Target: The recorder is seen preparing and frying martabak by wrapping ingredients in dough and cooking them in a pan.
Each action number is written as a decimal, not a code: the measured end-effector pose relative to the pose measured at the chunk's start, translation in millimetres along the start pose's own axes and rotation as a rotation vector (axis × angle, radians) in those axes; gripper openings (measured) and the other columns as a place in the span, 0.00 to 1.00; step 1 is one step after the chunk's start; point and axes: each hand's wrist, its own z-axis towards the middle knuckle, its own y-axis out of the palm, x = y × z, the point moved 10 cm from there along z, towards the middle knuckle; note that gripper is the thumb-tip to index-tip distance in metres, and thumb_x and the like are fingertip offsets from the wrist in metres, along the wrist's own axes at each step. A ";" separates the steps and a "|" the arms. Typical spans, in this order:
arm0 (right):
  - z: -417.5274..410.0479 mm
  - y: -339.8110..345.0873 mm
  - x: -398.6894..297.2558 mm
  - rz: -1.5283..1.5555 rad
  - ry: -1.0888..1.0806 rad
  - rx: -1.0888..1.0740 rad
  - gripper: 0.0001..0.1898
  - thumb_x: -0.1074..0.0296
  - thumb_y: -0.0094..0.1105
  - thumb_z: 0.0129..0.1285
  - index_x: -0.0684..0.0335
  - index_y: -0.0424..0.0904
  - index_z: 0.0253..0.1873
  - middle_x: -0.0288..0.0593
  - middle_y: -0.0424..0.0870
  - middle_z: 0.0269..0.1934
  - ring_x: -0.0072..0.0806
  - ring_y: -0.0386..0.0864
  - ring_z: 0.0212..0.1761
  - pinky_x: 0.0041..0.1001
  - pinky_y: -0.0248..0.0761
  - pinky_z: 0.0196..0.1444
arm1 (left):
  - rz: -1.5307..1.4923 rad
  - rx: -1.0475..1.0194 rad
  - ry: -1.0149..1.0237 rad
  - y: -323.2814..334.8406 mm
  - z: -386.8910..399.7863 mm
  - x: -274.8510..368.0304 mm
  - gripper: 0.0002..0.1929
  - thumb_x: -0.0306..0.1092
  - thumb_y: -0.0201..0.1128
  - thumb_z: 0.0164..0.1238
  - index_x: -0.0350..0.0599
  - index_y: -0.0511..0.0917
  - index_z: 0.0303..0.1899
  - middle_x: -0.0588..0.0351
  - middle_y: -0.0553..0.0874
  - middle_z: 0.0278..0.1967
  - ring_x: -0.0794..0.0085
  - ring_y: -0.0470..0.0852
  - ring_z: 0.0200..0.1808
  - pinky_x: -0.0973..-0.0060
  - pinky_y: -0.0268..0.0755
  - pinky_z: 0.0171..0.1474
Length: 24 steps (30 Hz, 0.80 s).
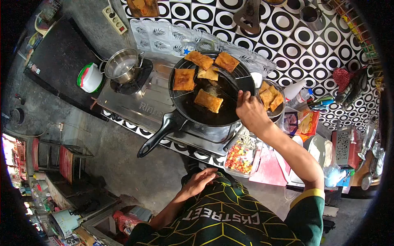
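A black frying pan [184, 112] with browned, folded pastries sits on the steel stove. One golden pastry [208, 101] lies in its lower middle; several others, such as the square one [184, 79] at the left, rest on a wire rack around the pan's rim. My right hand [252, 110] is at the pan's right edge, its fingers closed on a dark utensil that reaches into the pan; the utensil's tip is hard to make out. A plate of fried pastries [267, 96] stands right beyond that hand. My left hand [201, 181] rests at my waist, holding nothing, fingers loosely apart.
A steel pot [121, 66] stands on the left burner, beside a white tub [91, 78]. The pan's handle [157, 138] juts over the stove's front. A container of chopped vegetables [240, 158], a pink board [269, 169] and bottles [298, 95] are at the right.
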 end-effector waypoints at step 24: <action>-22.9 -10.4 52.6 0.600 0.130 -0.025 0.14 0.69 0.57 0.56 0.79 0.75 0.38 0.65 0.79 0.27 0.57 0.80 0.34 0.44 0.74 0.42 | 0.096 -0.027 0.054 -0.4 5.3 0.2 0.22 0.45 0.48 0.75 0.40 0.69 0.62 0.56 0.81 0.48 0.78 0.76 0.41 0.79 0.69 0.46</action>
